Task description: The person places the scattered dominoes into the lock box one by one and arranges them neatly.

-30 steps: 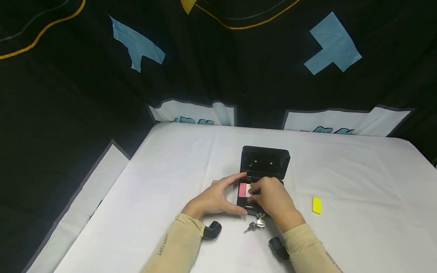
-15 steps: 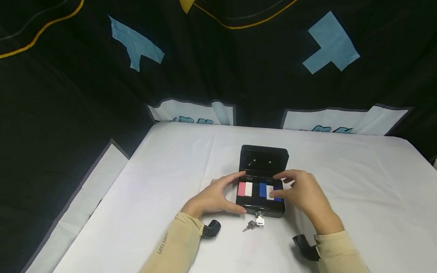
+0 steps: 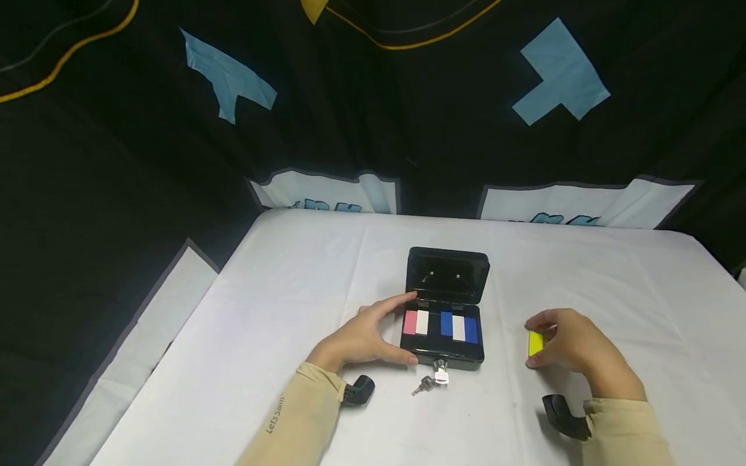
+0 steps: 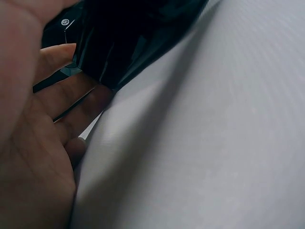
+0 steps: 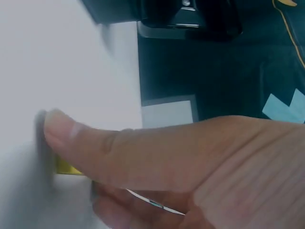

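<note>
A black cash box (image 3: 443,353) stands on the white cloth with its lid (image 3: 447,274) raised. Inside lie a pink block (image 3: 410,322), white blocks and two blue blocks (image 3: 471,330). My left hand (image 3: 364,336) rests against the box's left side, thumb at the front corner and index finger near the hinge. In the left wrist view, the other fingers (image 4: 78,102) lie along the box's dark wall. To the right, my right hand (image 3: 574,343) pinches a yellow block (image 3: 535,343) at the cloth between thumb and fingers; the thumb partly hides it in the right wrist view.
A small padlock (image 3: 441,373) hangs at the front of the box, with keys (image 3: 425,385) on the cloth beside it. Black wrist devices (image 3: 358,390) sit on both forearms. A dark curtain (image 3: 373,110) with blue patches closes off the back.
My right hand has left the inside of the box, moved right and taken hold of the yellow block. The blocks inside now show fully. My left hand has stayed at the box.
</note>
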### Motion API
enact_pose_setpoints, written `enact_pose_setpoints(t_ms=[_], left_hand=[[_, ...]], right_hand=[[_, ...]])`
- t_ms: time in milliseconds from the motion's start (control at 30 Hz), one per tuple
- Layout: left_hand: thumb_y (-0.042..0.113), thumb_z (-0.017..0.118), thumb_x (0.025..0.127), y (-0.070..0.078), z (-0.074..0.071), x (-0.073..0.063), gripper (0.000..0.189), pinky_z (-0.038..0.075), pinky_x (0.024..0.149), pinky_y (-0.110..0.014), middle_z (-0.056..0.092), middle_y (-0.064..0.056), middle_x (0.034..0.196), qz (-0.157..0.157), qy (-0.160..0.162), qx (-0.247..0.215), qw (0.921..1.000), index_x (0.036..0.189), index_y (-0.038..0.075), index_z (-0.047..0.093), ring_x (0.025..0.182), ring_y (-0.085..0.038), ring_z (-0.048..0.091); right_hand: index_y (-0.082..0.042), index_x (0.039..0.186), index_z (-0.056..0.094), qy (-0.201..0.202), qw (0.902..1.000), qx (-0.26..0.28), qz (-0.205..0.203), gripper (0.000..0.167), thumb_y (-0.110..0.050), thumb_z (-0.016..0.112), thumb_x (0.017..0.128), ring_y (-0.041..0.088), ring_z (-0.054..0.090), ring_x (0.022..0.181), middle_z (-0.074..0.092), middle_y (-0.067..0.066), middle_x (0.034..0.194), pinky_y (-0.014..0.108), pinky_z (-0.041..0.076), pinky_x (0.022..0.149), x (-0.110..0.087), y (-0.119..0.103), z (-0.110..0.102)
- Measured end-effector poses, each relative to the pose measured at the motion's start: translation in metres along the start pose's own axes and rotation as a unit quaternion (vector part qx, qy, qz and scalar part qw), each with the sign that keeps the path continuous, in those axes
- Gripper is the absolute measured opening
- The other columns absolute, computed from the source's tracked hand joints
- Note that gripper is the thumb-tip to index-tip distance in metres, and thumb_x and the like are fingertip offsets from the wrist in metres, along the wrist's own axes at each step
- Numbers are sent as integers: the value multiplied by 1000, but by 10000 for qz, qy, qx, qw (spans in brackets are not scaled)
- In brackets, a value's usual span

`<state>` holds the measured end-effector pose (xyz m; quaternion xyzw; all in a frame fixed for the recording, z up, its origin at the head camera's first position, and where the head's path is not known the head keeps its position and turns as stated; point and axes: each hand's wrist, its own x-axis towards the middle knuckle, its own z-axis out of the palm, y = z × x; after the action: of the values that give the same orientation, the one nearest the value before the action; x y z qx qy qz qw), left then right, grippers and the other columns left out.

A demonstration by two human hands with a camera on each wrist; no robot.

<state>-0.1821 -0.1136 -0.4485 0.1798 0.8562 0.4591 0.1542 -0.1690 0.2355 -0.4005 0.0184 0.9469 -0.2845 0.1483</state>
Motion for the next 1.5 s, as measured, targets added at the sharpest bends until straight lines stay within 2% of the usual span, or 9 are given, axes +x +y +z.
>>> enact_pose_setpoints(t_ms=[167, 333, 433, 567, 700, 833, 1100, 1300, 1500], left_hand=[[42, 98, 60, -1, -1, 0, 107, 28, 113, -54, 44, 12, 151, 38, -25, -29, 10000, 150, 50, 39, 141, -15, 34], [42, 97, 61, -1, -1, 1, 106, 28, 114, -52, 44, 15, 151, 129, -47, -36, 9999, 150, 50, 39, 141, -12, 35], [41, 97, 62, -1, -1, 1, 106, 28, 114, -50, 44, 15, 150, 141, -55, -42, 9999, 150, 49, 39, 140, -11, 35], [40, 97, 62, -1, -2, 1, 107, 28, 114, -49, 44, 15, 150, 150, -53, -35, 9999, 151, 47, 40, 140, -11, 35], [39, 98, 62, -2, -2, 0, 106, 28, 114, -51, 45, 13, 149, 159, -44, -75, 9998, 151, 46, 40, 140, -13, 36], [41, 97, 62, -3, -1, 0, 105, 28, 113, -53, 46, 12, 149, 135, -38, -78, 9999, 150, 49, 40, 140, -14, 36], [44, 97, 61, -2, 0, 0, 106, 29, 112, -56, 46, 13, 148, 54, 4, 34, 10000, 150, 50, 40, 138, -19, 34], [42, 97, 62, -1, -1, -1, 106, 29, 112, -54, 46, 14, 149, 61, 16, 41, 10000, 151, 48, 40, 139, -19, 34], [43, 97, 62, -1, -2, -2, 106, 29, 112, -53, 44, 16, 150, 112, -3, 82, 9999, 151, 48, 40, 139, -19, 33]], right_hand=[[6, 114, 70, -4, 9997, -95, -212, 60, -12, 96, 62, 29, 56, 89, 63, 13, 96, 49, 49, 82, 1, 4, 1], [2, 115, 71, 67, 9995, 267, -123, 61, -18, 96, 63, 30, 55, 92, 63, 14, 98, 42, 50, 74, -3, -7, 1], [1, 116, 72, 168, 9982, 531, -225, 61, -19, 96, 64, 33, 57, 99, 65, 17, 105, 43, 53, 75, -7, -25, 3], [0, 115, 73, 282, 9955, 607, -675, 57, -15, 96, 65, 34, 61, 101, 67, 18, 110, 44, 57, 76, -13, -56, 11], [-1, 115, 73, 198, 9925, 477, -1111, 54, -12, 94, 67, 34, 66, 102, 68, 17, 114, 46, 58, 81, -12, -84, 27], [-3, 113, 74, 169, 9898, 372, -1362, 48, -8, 92, 69, 30, 66, 100, 70, 13, 110, 46, 57, 85, -4, -99, 45], [-3, 106, 77, 505, 9863, 171, -1564, 40, -1, 91, 69, 27, 60, 96, 65, 11, 110, 43, 56, 84, 5, -106, 72], [-3, 103, 78, 653, 9840, -27, -1657, 37, -3, 91, 69, 32, 63, 105, 67, 13, 114, 50, 52, 93, 9, -107, 79], [-3, 98, 78, 886, 9777, -128, -1900, 33, -5, 93, 68, 35, 61, 109, 72, 11, 106, 52, 48, 97, 12, -106, 84]])
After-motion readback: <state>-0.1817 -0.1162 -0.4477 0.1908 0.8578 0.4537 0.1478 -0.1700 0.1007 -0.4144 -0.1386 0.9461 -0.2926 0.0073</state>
